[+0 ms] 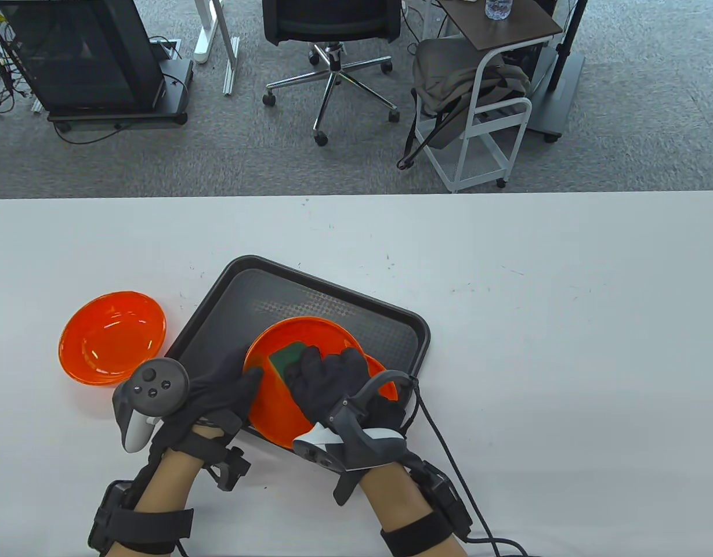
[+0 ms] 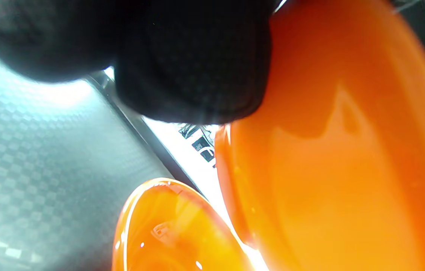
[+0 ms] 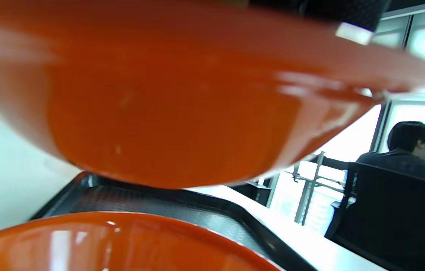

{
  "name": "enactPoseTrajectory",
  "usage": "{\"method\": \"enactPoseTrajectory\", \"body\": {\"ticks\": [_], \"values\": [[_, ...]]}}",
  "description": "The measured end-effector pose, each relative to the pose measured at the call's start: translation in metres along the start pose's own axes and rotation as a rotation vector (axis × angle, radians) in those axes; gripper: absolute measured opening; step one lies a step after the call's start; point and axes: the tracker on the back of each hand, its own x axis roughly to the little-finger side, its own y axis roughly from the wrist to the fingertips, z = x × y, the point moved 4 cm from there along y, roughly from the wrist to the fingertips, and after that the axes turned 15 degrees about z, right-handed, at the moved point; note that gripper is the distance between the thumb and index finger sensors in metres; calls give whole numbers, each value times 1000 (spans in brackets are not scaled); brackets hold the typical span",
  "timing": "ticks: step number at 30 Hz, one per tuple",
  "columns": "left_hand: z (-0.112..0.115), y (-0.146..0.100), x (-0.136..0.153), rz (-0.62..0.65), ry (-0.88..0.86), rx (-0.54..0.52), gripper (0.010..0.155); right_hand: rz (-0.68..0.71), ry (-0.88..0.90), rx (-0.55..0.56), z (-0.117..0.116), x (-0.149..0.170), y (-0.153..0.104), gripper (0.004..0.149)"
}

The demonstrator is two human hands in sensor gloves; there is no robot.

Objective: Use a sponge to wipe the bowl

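Note:
An orange bowl [image 1: 298,348] is held tilted above a black tray [image 1: 310,301]. My left hand [image 1: 217,389] grips its left rim; the gloved fingers [image 2: 189,64] lie against the bowl's outside [image 2: 340,150] in the left wrist view. My right hand [image 1: 327,377] presses a green sponge [image 1: 288,355] inside the bowl. The right wrist view shows the bowl's underside [image 3: 167,113] from below. A second orange bowl [image 1: 385,377] sits on the tray under my right hand, and it also shows in the right wrist view [image 3: 122,241] and the left wrist view [image 2: 171,229].
A third orange bowl [image 1: 112,337] rests on the white table [image 1: 565,348] left of the tray. Beyond the table's far edge stand an office chair [image 1: 333,35], a white cart [image 1: 489,104] and a black stand [image 1: 83,58]. A seated person [image 3: 412,158] shows in the right wrist view.

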Motion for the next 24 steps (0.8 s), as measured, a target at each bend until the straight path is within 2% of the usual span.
{"method": "enactPoseTrajectory", "body": {"ticks": [6,9,11,17,20,24], "values": [[-11,-3,2,-13,61,-63,59,65,181,-4,-3,-10,7,46],[-17,-4,3,-19,90,-91,59,65,260,-50,-7,-13,10,46],[-20,-4,3,-22,98,-101,59,57,235,-96,-8,-14,10,45],[-28,-5,0,-26,158,-111,59,-89,132,-310,-14,-6,6,45],[-27,-5,-2,-19,158,-98,58,-133,46,-338,-13,-1,4,45],[-22,-4,-6,0,125,-61,58,-176,-61,-277,-9,6,1,46]]}}
